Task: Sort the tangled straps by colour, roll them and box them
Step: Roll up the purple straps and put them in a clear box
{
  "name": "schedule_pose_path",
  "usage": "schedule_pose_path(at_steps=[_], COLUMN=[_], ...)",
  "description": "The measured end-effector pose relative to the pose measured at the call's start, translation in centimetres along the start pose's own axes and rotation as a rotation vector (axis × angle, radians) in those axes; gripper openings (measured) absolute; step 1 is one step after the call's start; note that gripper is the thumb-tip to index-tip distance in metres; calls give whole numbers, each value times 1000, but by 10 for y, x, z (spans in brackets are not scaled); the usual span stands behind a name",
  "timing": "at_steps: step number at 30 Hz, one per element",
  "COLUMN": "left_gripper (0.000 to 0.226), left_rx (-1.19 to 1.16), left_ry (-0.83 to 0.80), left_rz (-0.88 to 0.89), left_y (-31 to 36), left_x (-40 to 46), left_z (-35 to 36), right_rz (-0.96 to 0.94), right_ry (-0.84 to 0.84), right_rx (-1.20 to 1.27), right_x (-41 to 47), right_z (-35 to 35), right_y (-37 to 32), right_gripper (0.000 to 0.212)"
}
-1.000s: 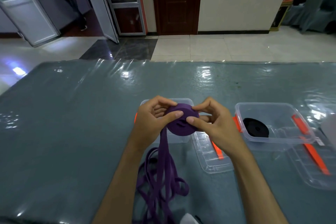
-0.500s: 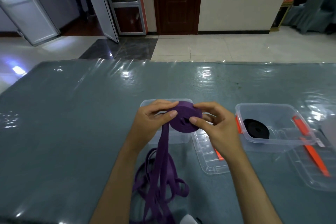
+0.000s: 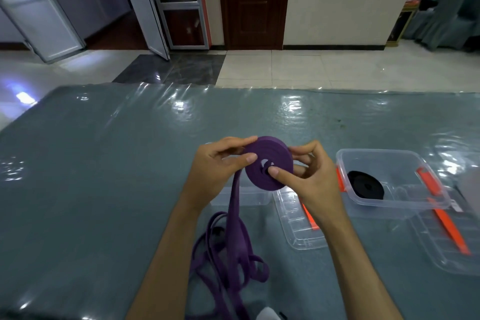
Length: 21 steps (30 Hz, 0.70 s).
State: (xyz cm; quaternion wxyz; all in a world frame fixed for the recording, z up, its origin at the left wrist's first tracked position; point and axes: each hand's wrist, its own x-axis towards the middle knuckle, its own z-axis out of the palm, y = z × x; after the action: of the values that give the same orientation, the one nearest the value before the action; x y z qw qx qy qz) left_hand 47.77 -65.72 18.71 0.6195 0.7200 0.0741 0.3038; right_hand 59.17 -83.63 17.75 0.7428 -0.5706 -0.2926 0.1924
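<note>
Purple strap (image 3: 268, 162) coiled flat, woven, pinched by both hands

No text, label, brand, number or sign can be read anywhere in this view.

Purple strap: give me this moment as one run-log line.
step: rolling | purple roll: held by left hand and right hand | loose tail: unrolled on table | black roll: boxed
</note>
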Motion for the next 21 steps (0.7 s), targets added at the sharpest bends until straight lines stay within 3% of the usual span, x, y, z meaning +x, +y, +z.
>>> schedule_pose_path(at_steps=[5, 9, 16, 21], left_gripper=[23, 37, 18, 40], left_rx=[-91, -92, -118, -77], left_ry=[72, -44, 130, 5], left_rz=[12, -40, 8, -70], left_y=[-1, -1, 0, -6], left_x=[0, -2, -5, -11], left_z=[9, 2, 8, 6], right_rz=[-24, -77, -36, -113], right_ry=[-96, -19, -111, -24], right_rx=[-57, -37, -38, -12], right_x=[2, 1, 5, 4], right_z=[-5, -2, -1, -5], right_y=[-4, -2, -3, -3], right_gripper=[62, 50, 51, 32])
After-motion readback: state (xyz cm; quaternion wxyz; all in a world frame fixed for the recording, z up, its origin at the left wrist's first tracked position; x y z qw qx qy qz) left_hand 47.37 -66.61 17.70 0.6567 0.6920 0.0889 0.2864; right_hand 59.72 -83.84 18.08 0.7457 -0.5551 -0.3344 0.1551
